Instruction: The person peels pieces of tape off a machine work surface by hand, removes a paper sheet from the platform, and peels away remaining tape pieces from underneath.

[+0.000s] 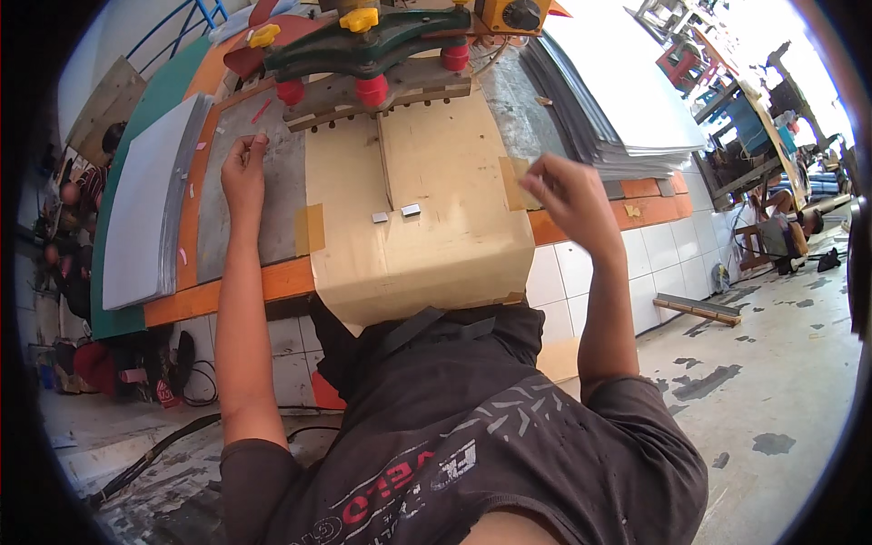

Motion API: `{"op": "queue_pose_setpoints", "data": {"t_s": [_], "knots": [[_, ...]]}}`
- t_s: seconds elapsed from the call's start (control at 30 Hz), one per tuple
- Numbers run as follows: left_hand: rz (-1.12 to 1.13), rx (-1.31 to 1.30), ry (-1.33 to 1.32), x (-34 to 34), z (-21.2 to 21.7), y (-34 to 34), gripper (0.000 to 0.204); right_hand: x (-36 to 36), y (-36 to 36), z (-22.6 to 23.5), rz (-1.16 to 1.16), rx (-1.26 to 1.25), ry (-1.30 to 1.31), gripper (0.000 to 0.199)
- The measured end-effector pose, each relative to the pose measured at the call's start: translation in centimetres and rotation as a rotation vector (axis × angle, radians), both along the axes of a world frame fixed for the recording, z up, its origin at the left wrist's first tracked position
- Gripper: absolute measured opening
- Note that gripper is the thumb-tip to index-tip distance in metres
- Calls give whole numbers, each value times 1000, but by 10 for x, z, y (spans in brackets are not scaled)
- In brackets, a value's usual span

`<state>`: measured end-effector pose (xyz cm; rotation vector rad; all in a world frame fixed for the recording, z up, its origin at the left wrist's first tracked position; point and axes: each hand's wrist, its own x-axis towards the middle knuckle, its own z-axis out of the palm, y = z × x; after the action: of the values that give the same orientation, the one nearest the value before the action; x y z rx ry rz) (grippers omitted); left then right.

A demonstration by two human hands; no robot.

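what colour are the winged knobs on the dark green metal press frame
Yellow; the winged knobs show best in the head view.

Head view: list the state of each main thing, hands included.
Left hand: fingers curled, contents unclear
Right hand: fingers curled, contents unclear
Tan sheet: spread out, near end bent down
Brown tape strips: stuck at the sheet's two sides
Two small blocks: lying apart on the sheet
Left white stack: piled flat
Right white stack: piled, edges uneven

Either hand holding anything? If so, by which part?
No held thing shows in the left hand or right hand; both are curled and could hide something small, so it can't be told for certain.
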<state>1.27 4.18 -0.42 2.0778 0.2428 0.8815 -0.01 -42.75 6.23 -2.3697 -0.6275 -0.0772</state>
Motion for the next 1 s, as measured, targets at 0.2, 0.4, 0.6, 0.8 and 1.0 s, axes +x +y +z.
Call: {"op": "queue_pose_setpoints", "data": {"t_s": [0.2,0.4,0.6,0.8,1.0], "knots": [[-21,10,43,2,-3,2,35,-30,2,-30,29,56,-35,16],[-12,2,28,4,-6,6,34,-25,6,-40,-46,129,15,16],[-29,1,13,4,-6,5,34,-26,9,-41,-108,175,78,17],[-20,-22,59,2,-3,3,34,-26,12,-48,-154,173,52,17],[-8,-14,34,2,-4,3,33,-20,8,-48,-207,182,25,18]]}}
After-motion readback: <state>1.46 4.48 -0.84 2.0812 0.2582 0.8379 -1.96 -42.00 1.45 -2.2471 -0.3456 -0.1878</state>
